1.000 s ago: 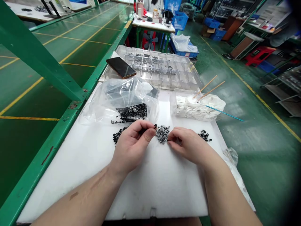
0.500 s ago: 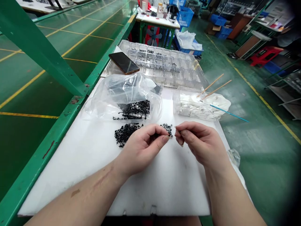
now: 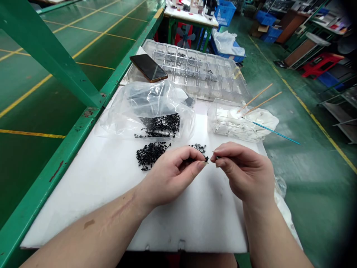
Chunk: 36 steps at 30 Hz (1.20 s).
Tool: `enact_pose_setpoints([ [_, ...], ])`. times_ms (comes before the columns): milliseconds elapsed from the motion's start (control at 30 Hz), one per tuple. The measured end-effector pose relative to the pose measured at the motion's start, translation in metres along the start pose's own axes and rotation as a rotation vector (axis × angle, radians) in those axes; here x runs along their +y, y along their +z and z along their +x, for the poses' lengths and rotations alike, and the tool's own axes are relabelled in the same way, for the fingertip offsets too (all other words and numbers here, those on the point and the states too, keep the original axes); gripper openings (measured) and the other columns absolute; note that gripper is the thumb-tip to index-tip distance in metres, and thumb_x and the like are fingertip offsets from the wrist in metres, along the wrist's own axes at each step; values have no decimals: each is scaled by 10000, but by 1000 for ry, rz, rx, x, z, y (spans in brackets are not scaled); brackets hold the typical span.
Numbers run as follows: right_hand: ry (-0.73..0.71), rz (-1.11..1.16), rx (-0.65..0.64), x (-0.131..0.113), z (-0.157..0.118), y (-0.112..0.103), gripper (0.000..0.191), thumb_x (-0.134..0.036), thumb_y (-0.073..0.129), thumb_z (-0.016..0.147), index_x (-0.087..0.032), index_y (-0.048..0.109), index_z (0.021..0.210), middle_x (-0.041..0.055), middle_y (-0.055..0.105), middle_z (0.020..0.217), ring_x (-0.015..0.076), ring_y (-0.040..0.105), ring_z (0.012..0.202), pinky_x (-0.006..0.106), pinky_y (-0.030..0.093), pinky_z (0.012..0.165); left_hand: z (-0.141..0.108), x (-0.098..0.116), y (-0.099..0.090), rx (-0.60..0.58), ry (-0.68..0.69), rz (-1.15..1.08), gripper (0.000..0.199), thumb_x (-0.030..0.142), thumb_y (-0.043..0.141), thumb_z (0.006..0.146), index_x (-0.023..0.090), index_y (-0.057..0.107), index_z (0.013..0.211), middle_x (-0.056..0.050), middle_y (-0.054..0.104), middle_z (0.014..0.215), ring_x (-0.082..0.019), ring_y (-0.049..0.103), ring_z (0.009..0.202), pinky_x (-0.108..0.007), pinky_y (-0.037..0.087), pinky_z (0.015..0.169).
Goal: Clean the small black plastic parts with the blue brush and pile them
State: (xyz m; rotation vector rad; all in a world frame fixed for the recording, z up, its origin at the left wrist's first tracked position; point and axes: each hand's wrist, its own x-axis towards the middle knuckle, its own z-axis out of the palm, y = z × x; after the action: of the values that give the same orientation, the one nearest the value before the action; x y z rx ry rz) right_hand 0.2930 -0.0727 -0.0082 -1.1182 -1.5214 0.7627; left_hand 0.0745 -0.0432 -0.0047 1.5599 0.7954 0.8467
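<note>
The left hand pinches a tiny black part above the white board, right hand's fingertips closed against it (gripping it? can't tell from here). This fiddly fingertip work looks to call for a steady pinch.

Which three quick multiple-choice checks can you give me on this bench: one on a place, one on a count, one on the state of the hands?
1. Where is the clear box of white cloth?
A) Right of the plastic bag
B) Under the phone
C) Inside the bag

2. How many wooden sticks jut from the box?
A) One
B) Two
C) Four

3. How are the left hand and right hand set?
A) Flat on the board
B) Both pinching at the fingertips
C) Both open, palms up

Answers:
1 A: the box sits to the bag's right.
2 B: two sticks angle past its far rim.
3 B: each hand's fingertips meet above the white board.
</note>
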Motion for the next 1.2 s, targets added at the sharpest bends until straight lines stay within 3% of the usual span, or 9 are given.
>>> enact_pose_setpoints([
  [100,-66,-5,-4,0,2,1,200,-180,847,913,-327,836,1048,-12,729,960,132,678,878,270,556,741,0,-1,0,-7,11,14,118,297,656,1046,193,708,1026,24,656,826,-121,547,707,-271,447,653],
  [333,-56,13,-72,-2,1,4,237,-168,832,924,-334,830,1093,-4,693,969,134,643,867,280,528,716,0,0,1,-23,65,50,93,244,638,1052,195,701,1006,29,662,830,-113,563,723,-258,454,676],
  [567,22,84,-122,-2,3,6,207,-184,823,933,-333,829,1076,3,700,969,139,651,877,270,539,732,1,-1,-1,-19,146,102,91,208,627,1065,191,700,1014,3,709,902,-127,606,774,-264,471,734],
  [733,95,115,-192,0,3,4,243,-226,807,950,-342,812,1163,15,718,983,164,678,889,296,562,748,1,-2,-2,-12,244,174,117,167,600,1074,176,708,1033,-30,717,946,-151,636,852,-280,481,786],
  [933,10,-19,-128,-3,-1,5,165,-224,821,932,-338,814,1050,29,718,939,191,657,834,342,535,689,0,0,-2,5,104,179,102,255,624,1066,197,696,1022,-18,696,886,-164,620,794,-294,480,741],
  [1067,19,63,-52,-6,-3,7,119,-223,834,918,-318,801,983,37,723,920,199,663,830,354,552,700,1,4,-2,-51,-66,27,151,345,682,1027,196,704,1042,2,652,814,-147,548,694,-278,442,630],
  [1200,23,157,-10,-3,-2,8,115,-205,827,921,-299,796,979,29,718,910,191,668,836,348,544,718,2,7,-3,-45,-70,-69,81,278,709,994,199,723,981,10,645,797,-134,514,681,-267,418,615],
])
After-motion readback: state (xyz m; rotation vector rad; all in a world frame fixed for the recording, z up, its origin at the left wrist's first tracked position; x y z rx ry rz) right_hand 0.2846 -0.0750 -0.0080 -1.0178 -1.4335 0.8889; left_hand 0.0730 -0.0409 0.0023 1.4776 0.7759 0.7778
